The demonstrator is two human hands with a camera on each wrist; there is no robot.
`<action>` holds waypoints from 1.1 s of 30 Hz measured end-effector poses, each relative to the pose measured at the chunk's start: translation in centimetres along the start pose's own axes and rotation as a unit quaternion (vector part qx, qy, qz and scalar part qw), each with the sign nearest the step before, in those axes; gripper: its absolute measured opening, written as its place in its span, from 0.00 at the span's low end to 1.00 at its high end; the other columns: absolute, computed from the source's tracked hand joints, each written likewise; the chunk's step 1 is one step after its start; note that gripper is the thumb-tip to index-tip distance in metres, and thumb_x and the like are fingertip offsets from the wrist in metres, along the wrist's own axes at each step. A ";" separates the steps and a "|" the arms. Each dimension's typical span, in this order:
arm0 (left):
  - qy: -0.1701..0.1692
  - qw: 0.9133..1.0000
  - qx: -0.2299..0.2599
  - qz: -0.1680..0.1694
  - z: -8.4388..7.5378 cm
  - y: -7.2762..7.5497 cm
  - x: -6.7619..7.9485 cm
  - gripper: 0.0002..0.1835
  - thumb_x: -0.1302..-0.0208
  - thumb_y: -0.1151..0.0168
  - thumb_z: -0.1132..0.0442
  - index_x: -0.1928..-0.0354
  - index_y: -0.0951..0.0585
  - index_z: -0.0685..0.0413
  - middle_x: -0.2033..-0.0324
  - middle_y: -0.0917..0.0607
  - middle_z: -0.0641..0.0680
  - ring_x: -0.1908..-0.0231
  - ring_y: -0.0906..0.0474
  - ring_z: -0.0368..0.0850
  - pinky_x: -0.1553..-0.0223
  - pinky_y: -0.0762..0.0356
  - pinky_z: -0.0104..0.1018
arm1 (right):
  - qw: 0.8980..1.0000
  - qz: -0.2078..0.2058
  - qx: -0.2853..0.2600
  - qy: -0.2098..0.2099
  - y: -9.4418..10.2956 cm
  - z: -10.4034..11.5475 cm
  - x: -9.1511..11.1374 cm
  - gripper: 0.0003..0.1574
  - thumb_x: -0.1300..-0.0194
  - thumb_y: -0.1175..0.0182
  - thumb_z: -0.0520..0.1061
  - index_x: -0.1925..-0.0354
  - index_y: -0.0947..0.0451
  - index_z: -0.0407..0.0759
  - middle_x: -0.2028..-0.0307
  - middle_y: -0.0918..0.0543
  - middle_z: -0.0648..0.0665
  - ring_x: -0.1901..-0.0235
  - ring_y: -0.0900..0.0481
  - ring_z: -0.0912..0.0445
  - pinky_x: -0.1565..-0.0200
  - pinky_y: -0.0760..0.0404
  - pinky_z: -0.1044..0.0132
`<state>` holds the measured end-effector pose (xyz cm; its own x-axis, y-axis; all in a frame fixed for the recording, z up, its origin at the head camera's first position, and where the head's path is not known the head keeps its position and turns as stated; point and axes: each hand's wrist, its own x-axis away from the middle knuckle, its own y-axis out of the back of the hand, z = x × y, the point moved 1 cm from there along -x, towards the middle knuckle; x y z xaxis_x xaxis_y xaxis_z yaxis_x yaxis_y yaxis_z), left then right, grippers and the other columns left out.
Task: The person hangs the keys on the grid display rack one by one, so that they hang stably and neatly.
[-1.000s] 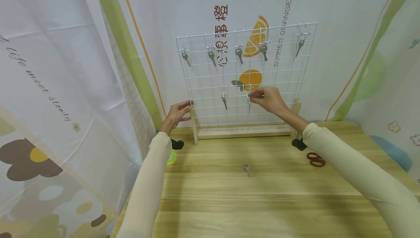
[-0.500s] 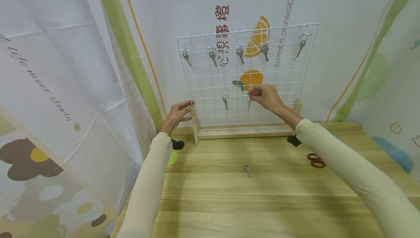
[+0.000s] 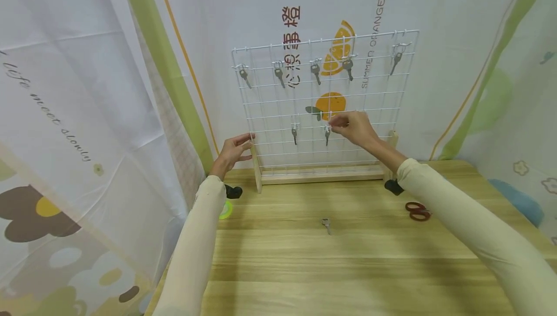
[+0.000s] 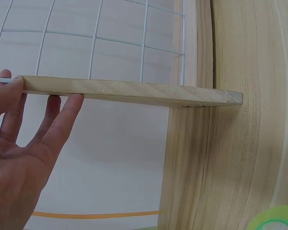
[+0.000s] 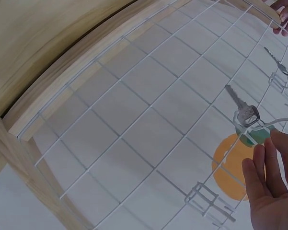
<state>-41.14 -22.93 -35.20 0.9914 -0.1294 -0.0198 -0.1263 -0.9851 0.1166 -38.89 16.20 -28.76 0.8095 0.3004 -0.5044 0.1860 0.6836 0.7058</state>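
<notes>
A white wire grid (image 3: 283,98) stands upright in a wooden frame, with several keys hanging on its hooks. My left hand (image 3: 235,152) grips the frame's left side post (image 4: 129,90), thumb on one side and fingers on the other. My right hand (image 3: 354,128) is at a lower hook (image 5: 263,125), fingertips right beside it. From that hook hangs a silver key (image 5: 243,106), blade down, lying outside the fingers. A second lower key (image 3: 294,134) hangs to its left. Another key (image 3: 326,225) lies on the table in front of the frame.
Red-handled scissors (image 3: 418,211) lie on the wooden table (image 3: 278,267) at the right, near my right sleeve. A yellow-green ring (image 3: 226,209) sits at the left beside my left forearm. A printed curtain (image 3: 209,6) hangs close behind the grid.
The key at my right fingertips has turned from edge-on to face-on and now hangs from its hook. My left hand stays on the post.
</notes>
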 end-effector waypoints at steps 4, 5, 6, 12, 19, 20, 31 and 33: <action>0.000 1.000 0.005 0.000 -0.1 -0.1 0.1 0.24 0.20 0.46 0.69 0.25 0.28 0.56 0.23 0.33 0.55 0.25 0.36 0.55 0.36 0.21 0.56 | 1.000 0.003 -0.001 0.018 0.5 0.3 0.8 0.11 0.32 0.31 0.34 0.52 0.13 0.32 0.58 0.10 0.34 0.58 0.11 0.40 0.53 0.11 0.46; 0.000 1.000 0.005 0.000 -0.1 -0.1 0.1 0.24 0.20 0.46 0.69 0.25 0.28 0.57 0.23 0.33 0.55 0.25 0.36 0.55 0.36 0.21 0.56 | 1.000 0.005 -0.001 0.022 0.5 0.4 1.0 0.11 0.32 0.31 0.34 0.52 0.13 0.31 0.58 0.10 0.34 0.58 0.11 0.40 0.53 0.11 0.46; 0.000 1.000 0.005 -0.001 -0.2 -0.1 0.2 0.24 0.20 0.46 0.69 0.25 0.28 0.57 0.23 0.33 0.55 0.25 0.36 0.55 0.36 0.22 0.56 | 1.000 0.006 -0.002 0.025 0.6 0.4 1.2 0.11 0.32 0.31 0.34 0.52 0.13 0.31 0.58 0.10 0.34 0.57 0.11 0.41 0.52 0.11 0.46; 0.000 1.000 -0.004 0.001 -0.2 0.0 0.3 0.24 0.19 0.48 0.69 0.24 0.29 0.57 0.23 0.35 0.55 0.24 0.38 0.54 0.36 0.21 0.54 | 0.999 0.023 -0.012 0.030 0.8 0.7 2.7 0.10 0.32 0.30 0.36 0.53 0.13 0.32 0.58 0.10 0.35 0.57 0.11 0.42 0.49 0.11 0.48; -0.001 1.000 -0.005 0.005 -0.3 -0.2 0.3 0.24 0.19 0.47 0.69 0.25 0.29 0.58 0.23 0.34 0.55 0.24 0.37 0.54 0.36 0.21 0.55 | 0.998 0.037 -0.020 0.046 0.3 0.5 4.7 0.10 0.33 0.29 0.35 0.54 0.13 0.32 0.57 0.10 0.35 0.57 0.12 0.42 0.49 0.11 0.48; -0.001 1.000 -0.005 0.005 -0.3 -0.2 0.3 0.24 0.19 0.47 0.69 0.25 0.29 0.58 0.23 0.34 0.55 0.24 0.38 0.54 0.36 0.21 0.55 | 0.998 0.038 -0.022 0.049 0.2 0.4 5.0 0.10 0.34 0.29 0.35 0.54 0.13 0.32 0.57 0.10 0.35 0.57 0.12 0.42 0.49 0.11 0.48; 0.001 1.000 -0.006 0.008 -0.4 -0.2 0.4 0.24 0.19 0.47 0.68 0.25 0.29 0.57 0.23 0.34 0.54 0.24 0.38 0.54 0.35 0.22 0.56 | 0.996 0.067 -0.029 0.047 -1.7 -0.4 8.0 0.09 0.33 0.30 0.34 0.54 0.13 0.33 0.56 0.10 0.36 0.56 0.12 0.43 0.49 0.11 0.47; 0.001 1.000 -0.005 0.007 -0.5 -0.2 0.4 0.25 0.19 0.46 0.68 0.24 0.29 0.56 0.23 0.34 0.54 0.24 0.38 0.53 0.35 0.22 0.55 | 0.996 0.069 -0.026 0.045 -2.0 -0.6 8.3 0.09 0.34 0.29 0.34 0.55 0.13 0.34 0.57 0.10 0.36 0.57 0.11 0.44 0.50 0.11 0.47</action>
<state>-40.73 -22.73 -34.76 0.9895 -0.1432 -0.0168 -0.1400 -0.9820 0.1266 -32.89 17.71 -34.67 0.7712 0.4519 -0.4483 0.0441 0.6647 0.7458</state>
